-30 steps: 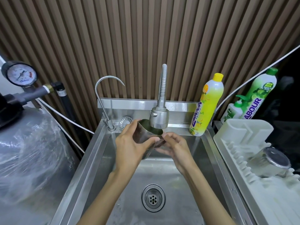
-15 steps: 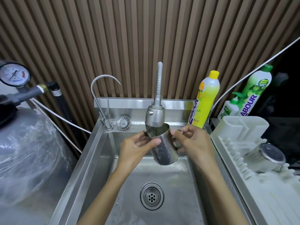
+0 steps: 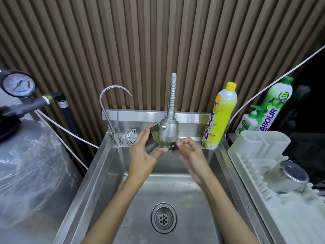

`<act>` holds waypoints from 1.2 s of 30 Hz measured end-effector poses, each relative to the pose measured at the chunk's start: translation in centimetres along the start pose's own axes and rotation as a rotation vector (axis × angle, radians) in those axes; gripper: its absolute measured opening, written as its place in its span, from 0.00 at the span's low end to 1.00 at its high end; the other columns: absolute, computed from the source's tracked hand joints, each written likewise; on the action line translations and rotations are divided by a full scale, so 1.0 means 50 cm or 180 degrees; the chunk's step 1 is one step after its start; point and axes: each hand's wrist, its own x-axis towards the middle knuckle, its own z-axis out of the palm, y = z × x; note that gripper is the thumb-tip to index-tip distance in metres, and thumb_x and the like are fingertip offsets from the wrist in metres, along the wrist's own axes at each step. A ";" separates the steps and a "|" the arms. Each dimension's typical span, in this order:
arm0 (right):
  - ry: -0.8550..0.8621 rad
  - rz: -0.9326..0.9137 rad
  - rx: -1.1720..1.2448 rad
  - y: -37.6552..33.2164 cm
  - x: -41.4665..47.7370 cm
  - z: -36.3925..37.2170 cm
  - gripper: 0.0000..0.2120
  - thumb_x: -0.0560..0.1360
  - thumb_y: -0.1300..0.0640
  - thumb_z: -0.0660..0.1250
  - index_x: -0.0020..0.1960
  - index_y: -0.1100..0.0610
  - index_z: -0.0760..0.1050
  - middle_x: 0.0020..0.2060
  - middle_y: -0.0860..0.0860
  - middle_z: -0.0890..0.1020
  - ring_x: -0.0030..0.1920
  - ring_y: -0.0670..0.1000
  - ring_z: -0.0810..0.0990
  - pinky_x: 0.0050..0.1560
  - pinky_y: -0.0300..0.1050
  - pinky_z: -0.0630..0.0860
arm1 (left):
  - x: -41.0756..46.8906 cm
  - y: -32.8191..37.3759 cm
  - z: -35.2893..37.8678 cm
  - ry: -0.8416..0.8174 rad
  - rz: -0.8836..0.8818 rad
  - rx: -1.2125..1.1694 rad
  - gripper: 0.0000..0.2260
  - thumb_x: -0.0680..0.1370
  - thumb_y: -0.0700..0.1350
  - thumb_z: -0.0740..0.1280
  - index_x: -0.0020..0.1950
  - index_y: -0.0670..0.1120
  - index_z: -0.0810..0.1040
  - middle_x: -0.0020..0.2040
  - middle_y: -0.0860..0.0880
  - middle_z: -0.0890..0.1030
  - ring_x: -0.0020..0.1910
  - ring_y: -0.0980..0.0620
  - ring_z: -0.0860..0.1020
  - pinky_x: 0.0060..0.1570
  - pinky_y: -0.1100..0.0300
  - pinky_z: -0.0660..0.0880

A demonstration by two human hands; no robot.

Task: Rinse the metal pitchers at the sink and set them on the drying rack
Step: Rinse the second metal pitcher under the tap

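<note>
Both hands on metal pitcher (image 3: 154, 140) under flexible faucet head (image 3: 168, 130). L hand (image 3: 143, 156) grips body; R hand (image 3: 189, 154) grasps far side. 2nd pitcher (image 3: 288, 176) lies on drying rack (image 3: 260, 150).

My stainless sink (image 3: 98, 173) carries a gooseneck tap (image 3: 112, 110), a loose strainer (image 3: 132, 136) and a yellow detergent bottle (image 3: 219, 117) on its back ledge, with the white drying rack (image 3: 260, 147) just beside its right rim.
</note>
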 end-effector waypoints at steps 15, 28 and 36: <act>0.0556 0.0300 -0.1627 -0.064 -0.064 0.015 0.13 0.72 0.57 0.71 0.33 0.59 0.71 0.31 0.55 0.77 0.30 0.55 0.82 0.32 0.55 0.82 | -0.029 0.032 -0.043 -0.0353 -0.0927 0.0549 0.11 0.64 0.58 0.75 0.38 0.53 0.81 0.32 0.60 0.81 0.34 0.71 0.78 0.36 0.82 0.68; 0.0799 -0.0569 -0.1914 -0.091 -0.054 -0.007 0.12 0.71 0.64 0.70 0.35 0.57 0.69 0.47 0.47 0.83 0.50 0.51 0.82 0.58 0.51 0.77 | -0.009 -0.002 0.029 -0.0469 -0.0976 -0.1399 0.29 0.60 0.38 0.79 0.59 0.49 0.77 0.55 0.54 0.82 0.58 0.57 0.78 0.59 0.66 0.73; 0.0018 -0.0071 0.0195 -0.007 0.007 0.005 0.13 0.76 0.69 0.60 0.35 0.58 0.65 0.49 0.56 0.80 0.49 0.55 0.79 0.57 0.54 0.76 | 0.010 0.007 -0.001 -0.0053 -0.0173 -0.0240 0.33 0.64 0.41 0.78 0.66 0.51 0.71 0.59 0.53 0.77 0.60 0.58 0.75 0.63 0.63 0.69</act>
